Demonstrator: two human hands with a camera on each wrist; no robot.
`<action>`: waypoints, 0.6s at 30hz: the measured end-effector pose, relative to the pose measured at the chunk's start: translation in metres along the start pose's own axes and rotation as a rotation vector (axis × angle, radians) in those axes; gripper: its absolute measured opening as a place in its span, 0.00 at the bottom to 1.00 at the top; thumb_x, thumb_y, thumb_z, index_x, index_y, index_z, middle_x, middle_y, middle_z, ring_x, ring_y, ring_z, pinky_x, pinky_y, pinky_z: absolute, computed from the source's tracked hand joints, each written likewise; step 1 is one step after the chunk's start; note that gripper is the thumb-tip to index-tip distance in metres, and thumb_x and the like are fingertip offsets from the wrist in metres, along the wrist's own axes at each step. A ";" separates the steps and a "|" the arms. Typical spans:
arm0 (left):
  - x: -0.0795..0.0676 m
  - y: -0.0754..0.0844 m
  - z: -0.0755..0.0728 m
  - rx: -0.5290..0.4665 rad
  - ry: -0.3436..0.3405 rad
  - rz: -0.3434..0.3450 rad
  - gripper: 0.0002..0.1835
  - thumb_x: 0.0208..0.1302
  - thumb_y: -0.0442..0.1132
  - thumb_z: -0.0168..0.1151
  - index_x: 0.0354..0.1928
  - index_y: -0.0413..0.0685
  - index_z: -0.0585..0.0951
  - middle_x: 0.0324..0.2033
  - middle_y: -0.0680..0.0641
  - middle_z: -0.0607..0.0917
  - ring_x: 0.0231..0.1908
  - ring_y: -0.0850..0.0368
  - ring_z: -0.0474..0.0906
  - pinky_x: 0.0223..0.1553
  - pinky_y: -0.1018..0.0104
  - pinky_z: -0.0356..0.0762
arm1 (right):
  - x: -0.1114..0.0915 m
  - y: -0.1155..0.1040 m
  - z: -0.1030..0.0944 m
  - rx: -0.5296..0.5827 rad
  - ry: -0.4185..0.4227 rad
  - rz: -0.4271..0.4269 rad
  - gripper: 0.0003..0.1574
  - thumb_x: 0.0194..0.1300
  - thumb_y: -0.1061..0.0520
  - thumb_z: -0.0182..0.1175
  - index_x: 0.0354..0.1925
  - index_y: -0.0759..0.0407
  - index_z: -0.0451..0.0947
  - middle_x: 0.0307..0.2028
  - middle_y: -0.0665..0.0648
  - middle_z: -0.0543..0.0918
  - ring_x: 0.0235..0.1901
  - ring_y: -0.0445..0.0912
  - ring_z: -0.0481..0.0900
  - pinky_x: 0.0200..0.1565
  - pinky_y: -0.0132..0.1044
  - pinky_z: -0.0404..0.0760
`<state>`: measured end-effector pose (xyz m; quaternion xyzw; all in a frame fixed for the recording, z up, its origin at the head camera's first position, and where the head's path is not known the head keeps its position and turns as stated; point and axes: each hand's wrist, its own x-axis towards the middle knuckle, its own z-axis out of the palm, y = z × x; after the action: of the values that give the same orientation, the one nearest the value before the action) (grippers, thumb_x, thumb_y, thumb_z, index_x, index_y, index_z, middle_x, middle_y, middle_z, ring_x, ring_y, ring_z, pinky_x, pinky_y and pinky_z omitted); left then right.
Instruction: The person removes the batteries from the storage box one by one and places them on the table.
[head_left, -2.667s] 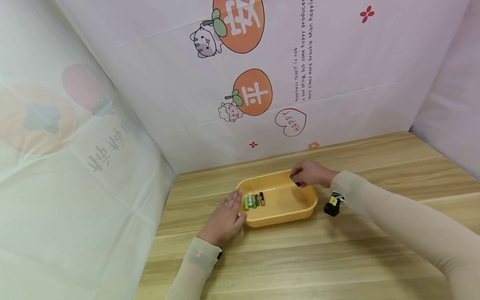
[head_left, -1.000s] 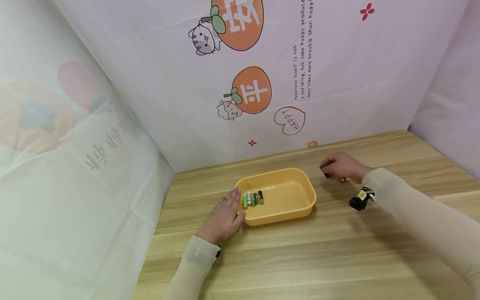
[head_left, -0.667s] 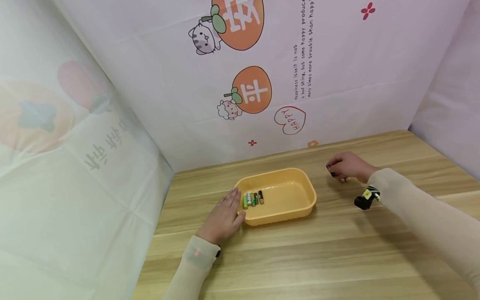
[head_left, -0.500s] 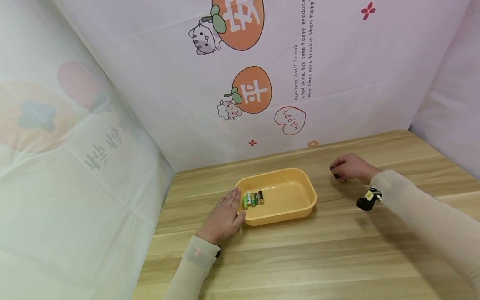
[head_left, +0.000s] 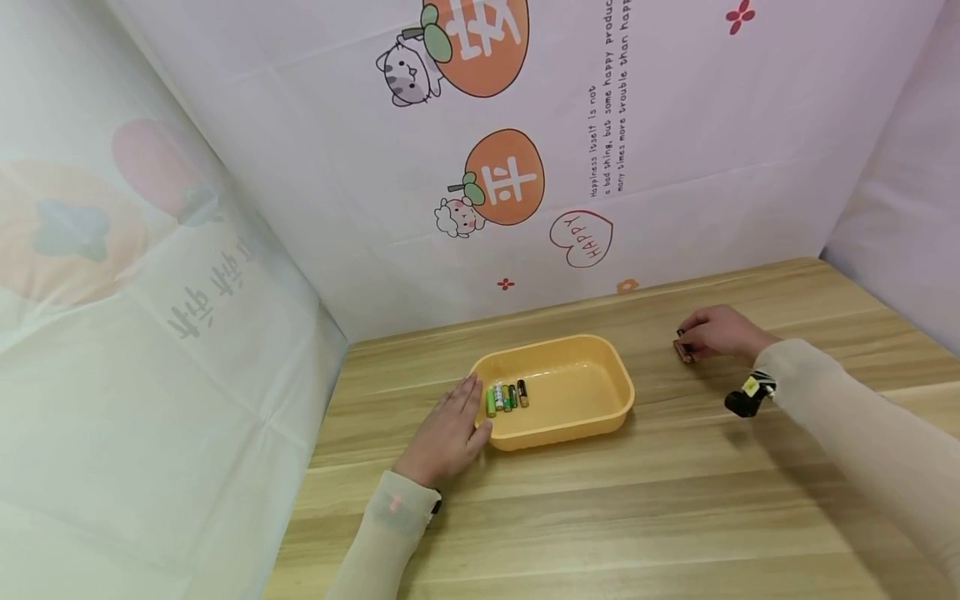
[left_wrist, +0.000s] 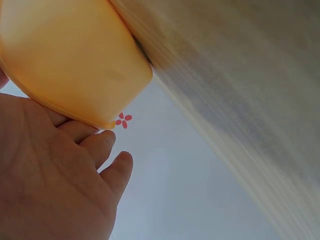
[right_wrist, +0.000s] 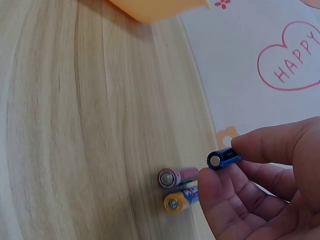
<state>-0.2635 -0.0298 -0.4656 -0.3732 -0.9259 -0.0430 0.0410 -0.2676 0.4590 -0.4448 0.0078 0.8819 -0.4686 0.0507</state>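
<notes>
Between the thumb and fingers of my right hand [head_left: 722, 332] is a dark blue battery [right_wrist: 223, 159], pinched with one end pointing away from the palm. Below it in the right wrist view, a red battery [right_wrist: 172, 177] and a yellow battery [right_wrist: 176, 202] lie side by side on the table, partly hidden by the fingers. My left hand [head_left: 442, 433] rests on the left end of a yellow tray [head_left: 558, 435]; its fingers lie extended along the rim. Several batteries [head_left: 506, 397], green, white and black, lie in a row inside the tray at its left.
The wooden table [head_left: 600, 517] meets a printed white cloth wall [head_left: 405, 275] behind the tray. Another cloth wall [head_left: 187, 433] stands along the left side. A small black camera [head_left: 742, 402] hangs under the right wrist.
From over the tray's right end, my right hand has moved right across the table with a dark battery in its fingers, down to the two batteries there. My left hand has stayed put.
</notes>
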 end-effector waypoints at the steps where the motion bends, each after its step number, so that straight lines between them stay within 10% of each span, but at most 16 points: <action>1: 0.000 0.000 0.000 0.000 -0.001 -0.001 0.36 0.77 0.55 0.36 0.76 0.39 0.47 0.75 0.43 0.46 0.74 0.51 0.40 0.71 0.53 0.45 | 0.000 0.002 -0.001 0.001 0.002 -0.004 0.28 0.68 0.61 0.56 0.57 0.82 0.67 0.45 0.73 0.79 0.39 0.52 0.81 0.38 0.42 0.84; 18: 0.000 -0.001 0.002 -0.010 0.013 0.000 0.36 0.77 0.54 0.37 0.76 0.39 0.47 0.76 0.43 0.46 0.74 0.51 0.41 0.71 0.53 0.45 | -0.003 0.014 -0.012 -0.015 0.011 0.006 0.27 0.68 0.62 0.55 0.55 0.85 0.67 0.44 0.76 0.78 0.37 0.52 0.82 0.37 0.43 0.84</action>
<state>-0.2646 -0.0301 -0.4671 -0.3733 -0.9253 -0.0499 0.0452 -0.2650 0.4765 -0.4499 0.0127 0.8858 -0.4615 0.0474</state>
